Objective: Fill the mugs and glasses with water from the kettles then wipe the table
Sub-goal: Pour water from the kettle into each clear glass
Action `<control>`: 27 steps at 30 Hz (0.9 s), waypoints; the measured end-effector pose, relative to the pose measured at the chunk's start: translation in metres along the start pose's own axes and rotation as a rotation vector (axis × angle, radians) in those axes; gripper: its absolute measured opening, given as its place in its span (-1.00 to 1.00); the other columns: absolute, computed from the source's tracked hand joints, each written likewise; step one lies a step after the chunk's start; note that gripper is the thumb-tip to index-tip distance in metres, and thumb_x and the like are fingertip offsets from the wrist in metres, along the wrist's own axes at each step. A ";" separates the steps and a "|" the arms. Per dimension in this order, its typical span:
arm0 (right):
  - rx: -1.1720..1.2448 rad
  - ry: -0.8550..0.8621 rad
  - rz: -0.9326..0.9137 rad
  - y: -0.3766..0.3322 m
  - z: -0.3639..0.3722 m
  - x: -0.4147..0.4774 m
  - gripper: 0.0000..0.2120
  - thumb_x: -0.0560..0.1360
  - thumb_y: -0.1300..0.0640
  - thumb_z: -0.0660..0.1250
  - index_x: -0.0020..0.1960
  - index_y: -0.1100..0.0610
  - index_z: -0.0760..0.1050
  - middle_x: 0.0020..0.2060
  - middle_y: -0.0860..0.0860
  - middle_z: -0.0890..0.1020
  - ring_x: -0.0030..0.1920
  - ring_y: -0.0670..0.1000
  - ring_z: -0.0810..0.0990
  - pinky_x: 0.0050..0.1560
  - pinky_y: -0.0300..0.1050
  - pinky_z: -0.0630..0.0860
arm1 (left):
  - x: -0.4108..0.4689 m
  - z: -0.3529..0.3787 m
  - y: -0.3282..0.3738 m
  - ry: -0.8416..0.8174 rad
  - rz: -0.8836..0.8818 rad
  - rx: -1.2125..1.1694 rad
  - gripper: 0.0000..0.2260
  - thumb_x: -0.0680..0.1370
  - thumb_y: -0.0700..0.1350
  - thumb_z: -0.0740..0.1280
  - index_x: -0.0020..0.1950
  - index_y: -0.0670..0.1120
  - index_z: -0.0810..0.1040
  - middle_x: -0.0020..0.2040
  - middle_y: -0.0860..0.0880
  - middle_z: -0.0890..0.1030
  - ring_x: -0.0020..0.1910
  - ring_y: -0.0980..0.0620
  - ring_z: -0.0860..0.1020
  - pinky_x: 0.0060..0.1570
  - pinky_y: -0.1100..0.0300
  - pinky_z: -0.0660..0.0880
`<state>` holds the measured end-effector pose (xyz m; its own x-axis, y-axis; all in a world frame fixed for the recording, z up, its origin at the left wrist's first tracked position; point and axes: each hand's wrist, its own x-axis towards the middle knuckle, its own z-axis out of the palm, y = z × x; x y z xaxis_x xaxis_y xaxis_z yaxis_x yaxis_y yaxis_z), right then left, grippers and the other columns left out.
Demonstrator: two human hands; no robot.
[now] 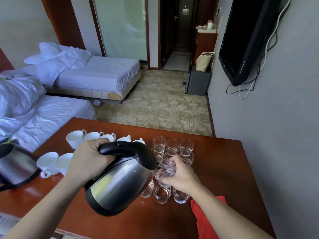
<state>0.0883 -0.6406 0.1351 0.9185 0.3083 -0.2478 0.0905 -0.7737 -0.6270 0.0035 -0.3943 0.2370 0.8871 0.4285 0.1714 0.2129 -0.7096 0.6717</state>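
Observation:
My left hand [89, 157] grips the black handle of a steel kettle [119, 183], tilted with its spout down to the right. My right hand [181, 175] holds a clear glass [164, 171] lifted at the spout, and water runs into it. Several more glasses [172, 147] stand in rows on the brown table [224, 169], some with water in them. White mugs [76, 138] stand in rows at the left of the glasses. A second steel kettle [17, 164] sits at the table's left edge.
A red cloth [207, 219] lies on the table under my right forearm. Two beds with white sheets stand beyond the table at the left. A black television hangs on the grey wall at the right. Patterned carpet stretches behind the table.

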 end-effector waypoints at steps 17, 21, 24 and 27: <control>0.020 0.030 -0.033 0.000 -0.008 -0.003 -0.35 0.33 -0.24 0.50 0.28 -0.14 0.27 0.19 -0.27 0.45 0.01 -0.17 0.52 0.10 -0.05 0.52 | -0.010 -0.001 0.010 0.021 -0.033 -0.037 -0.82 0.37 -0.22 0.44 -0.27 0.07 0.57 -0.51 0.09 0.47 -0.40 0.01 0.49 -0.28 0.10 0.42; 0.008 0.033 -0.033 -0.002 -0.010 -0.002 -0.31 0.30 -0.28 0.50 0.30 -0.12 0.28 0.21 -0.25 0.47 0.05 -0.15 0.54 0.13 -0.02 0.52 | -0.009 -0.002 0.012 0.028 -0.017 -0.056 -0.78 0.36 -0.23 0.45 -0.26 0.12 0.58 -0.48 0.13 0.49 -0.41 0.12 0.47 -0.30 0.16 0.38; -0.003 0.025 -0.032 -0.001 -0.008 -0.002 -0.29 0.30 -0.28 0.50 0.31 -0.12 0.28 0.22 -0.25 0.46 0.16 -0.14 0.49 0.15 -0.02 0.50 | -0.009 -0.003 0.013 0.027 0.001 -0.051 -0.78 0.36 -0.21 0.47 -0.26 0.13 0.58 -0.48 0.13 0.49 -0.42 0.11 0.46 -0.31 0.16 0.37; -0.005 0.018 -0.025 0.001 -0.007 -0.002 -0.30 0.29 -0.29 0.49 0.30 -0.14 0.27 0.20 -0.25 0.48 0.15 -0.13 0.50 0.16 0.00 0.50 | -0.007 -0.004 0.011 0.038 0.000 -0.032 -0.78 0.36 -0.19 0.49 -0.25 0.13 0.57 -0.48 0.12 0.49 -0.39 0.06 0.47 -0.29 0.15 0.37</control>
<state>0.0888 -0.6456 0.1400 0.9227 0.3174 -0.2188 0.1152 -0.7686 -0.6292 -0.0025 -0.4030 0.2458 0.8707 0.4498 0.1989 0.1990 -0.6921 0.6939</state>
